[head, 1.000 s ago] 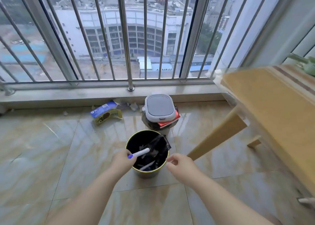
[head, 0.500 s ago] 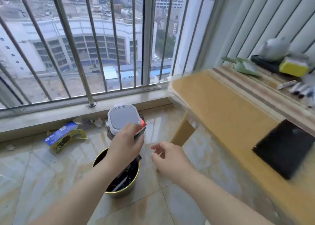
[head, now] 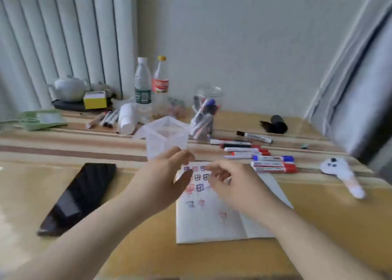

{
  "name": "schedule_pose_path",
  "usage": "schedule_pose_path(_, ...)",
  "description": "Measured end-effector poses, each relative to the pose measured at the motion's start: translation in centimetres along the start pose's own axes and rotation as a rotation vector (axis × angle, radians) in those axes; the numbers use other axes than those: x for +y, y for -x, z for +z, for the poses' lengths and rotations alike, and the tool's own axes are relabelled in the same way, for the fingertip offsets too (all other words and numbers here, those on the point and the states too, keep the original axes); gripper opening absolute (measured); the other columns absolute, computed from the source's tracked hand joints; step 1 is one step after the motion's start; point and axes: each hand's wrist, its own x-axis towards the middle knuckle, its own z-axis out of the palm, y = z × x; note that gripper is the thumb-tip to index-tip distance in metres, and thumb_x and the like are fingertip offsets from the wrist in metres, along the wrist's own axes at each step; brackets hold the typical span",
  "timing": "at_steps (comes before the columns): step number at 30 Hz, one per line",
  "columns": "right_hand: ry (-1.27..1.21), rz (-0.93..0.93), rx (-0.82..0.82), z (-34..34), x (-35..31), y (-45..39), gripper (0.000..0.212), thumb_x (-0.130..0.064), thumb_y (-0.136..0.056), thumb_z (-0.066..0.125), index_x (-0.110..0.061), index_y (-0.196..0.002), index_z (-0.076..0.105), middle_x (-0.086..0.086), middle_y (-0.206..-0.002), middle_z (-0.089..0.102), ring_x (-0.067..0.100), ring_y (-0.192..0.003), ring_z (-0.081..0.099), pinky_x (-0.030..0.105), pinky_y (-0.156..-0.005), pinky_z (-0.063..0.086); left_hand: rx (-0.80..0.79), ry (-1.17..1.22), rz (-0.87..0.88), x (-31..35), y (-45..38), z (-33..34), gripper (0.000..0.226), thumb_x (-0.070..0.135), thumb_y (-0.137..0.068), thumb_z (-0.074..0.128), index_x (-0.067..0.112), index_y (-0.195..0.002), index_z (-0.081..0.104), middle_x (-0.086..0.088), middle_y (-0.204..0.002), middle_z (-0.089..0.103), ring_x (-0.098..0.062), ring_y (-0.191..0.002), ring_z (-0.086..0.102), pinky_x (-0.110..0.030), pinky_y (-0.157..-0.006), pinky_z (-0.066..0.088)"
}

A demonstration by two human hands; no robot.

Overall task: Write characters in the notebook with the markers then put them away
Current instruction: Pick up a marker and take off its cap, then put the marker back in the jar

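An open white notebook point(head: 214, 222) lies on the wooden table with red, blue and black characters in rows on its left page. My left hand point(head: 167, 173) and my right hand point(head: 229, 182) hover side by side over the top of that page, fingers loosely curled and empty. Several markers point(head: 273, 164) with red, blue and black caps lie in a row just right of the notebook's top. More markers stand in a clear cup point(head: 203, 118) behind them. A clear plastic container point(head: 167, 137) stands just beyond my left hand.
A black phone point(head: 80, 194) lies left of the notebook. At the back stand two bottles point(head: 143, 90), a white teapot point(head: 70, 87), a yellow box point(head: 94, 99) and loose markers point(head: 104, 118). A black roll point(head: 275, 123) and a white toy point(head: 339, 173) lie at right.
I turned from the bin on the floor to the table. My left hand held a blue-capped marker over the bin a second ago and is now empty above the notebook.
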Motion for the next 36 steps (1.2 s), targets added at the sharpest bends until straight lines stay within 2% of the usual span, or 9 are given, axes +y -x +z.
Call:
schedule_pose_path(8,0.307,0.258,0.19,-9.9,14.6,0.9,0.021,-0.014,-0.091,0.053,-0.025,-0.107,0.06,-0.009,-0.094,0.057,0.0,-0.075,0.052,0.003,-0.061,0.038,-0.2,0.122,0.113,6.7,-5.5,10.6,0.027,0.026,-0.091,0.051,0.022,-0.118,0.054,0.011,-0.117,0.054,-0.011,-0.097,0.056,-0.023,-0.08,0.045)
schedule_pose_path(13,0.568,0.157,0.081,-10.6,18.3,-2.9,0.037,-0.01,-0.093,0.048,-0.018,-0.13,0.053,-0.003,-0.134,0.046,0.017,-0.12,0.045,0.028,-0.098,0.04,-0.234,0.107,0.063,7.2,-7.2,12.6,0.027,0.029,-0.092,0.049,0.025,-0.119,0.053,0.013,-0.115,0.052,-0.004,-0.095,0.053,-0.019,-0.08,0.046)
schedule_pose_path(20,0.735,0.076,-0.049,-10.0,19.0,-5.7,0.019,-0.023,-0.093,0.051,-0.016,-0.11,0.057,-0.002,-0.114,0.052,0.018,-0.113,0.041,0.032,-0.089,0.038,-0.216,0.125,-0.005,5.3,-7.5,13.1,0.024,0.028,-0.091,0.05,0.026,-0.115,0.054,0.018,-0.103,0.049,0.002,-0.086,0.049,-0.002,-0.066,0.034)
schedule_pose_path(23,0.803,0.007,-0.051,-9.8,18.4,-5.6,0.02,-0.029,-0.094,0.05,-0.02,-0.111,0.056,-0.007,-0.114,0.051,0.016,-0.113,0.041,0.03,-0.091,0.035,-0.2,0.149,-0.044,4.3,-7.3,12.8,0.023,0.028,-0.091,0.052,0.026,-0.114,0.055,0.019,-0.099,0.048,0.001,-0.084,0.052,-0.009,-0.07,0.041)
schedule_pose_path(25,0.603,-0.013,0.063,-9.3,16.7,-5.2,0.015,-0.028,-0.094,0.052,-0.021,-0.106,0.057,-0.01,-0.104,0.053,0.013,-0.102,0.048,0.026,-0.084,0.039,-0.182,0.173,-0.072,3.7,-7.3,12.6,0.021,0.028,-0.09,0.054,0.025,-0.111,0.056,0.019,-0.096,0.05,0.0,-0.082,0.053,-0.014,-0.073,0.044)
schedule_pose_path(29,-0.229,0.105,0.271,-7.9,12.3,-5.0,0.006,-0.022,-0.093,0.055,-0.02,-0.088,0.057,-0.012,-0.071,0.065,0.003,-0.071,0.063,0.016,-0.065,0.048,-0.149,0.27,-0.127,3.4,-7.5,11.8,0.019,0.045,-0.088,0.048,0.033,-0.103,0.049,0.021,-0.101,0.051,0.005,-0.089,0.053,-0.015,-0.078,0.045)
schedule_pose_path(31,-0.572,0.139,0.248,-6.5,11.2,-5.3,0.011,-0.014,-0.093,0.053,-0.013,-0.086,0.062,-0.004,-0.068,0.07,0.004,-0.067,0.066,0.017,-0.067,0.052,-0.15,0.306,-0.119,3.3,-7.6,11.5,0.039,0.057,-0.084,0.037,0.031,-0.11,0.048,0.019,-0.106,0.051,0.004,-0.094,0.053,-0.019,-0.082,0.046)
schedule_pose_path(33,-0.847,0.196,0.211,-5.3,10.3,-5.4,0.014,-0.008,-0.094,0.051,-0.003,-0.087,0.063,0.004,-0.072,0.071,0.01,-0.069,0.068,0.02,-0.068,0.054,-0.162,0.289,-0.105,3.1,-7.5,11.0,0.032,0.051,-0.089,0.035,0.029,-0.11,0.048,0.02,-0.095,0.051,0.004,-0.086,0.05,-0.016,-0.076,0.042)
schedule_pose_path(36,-0.915,0.301,0.143,-4.1,9.7,-5.5,0.016,-0.01,-0.093,0.054,0.002,-0.087,0.064,0.007,-0.07,0.071,0.012,-0.064,0.068,0.02,-0.06,0.054,-0.156,0.178,-0.107,2.1,-7.3,10.6,0.022,0.036,-0.097,0.035,0.021,-0.102,0.05,0.016,-0.081,0.048,-0.004,-0.071,0.043,-0.012,-0.064,0.034)
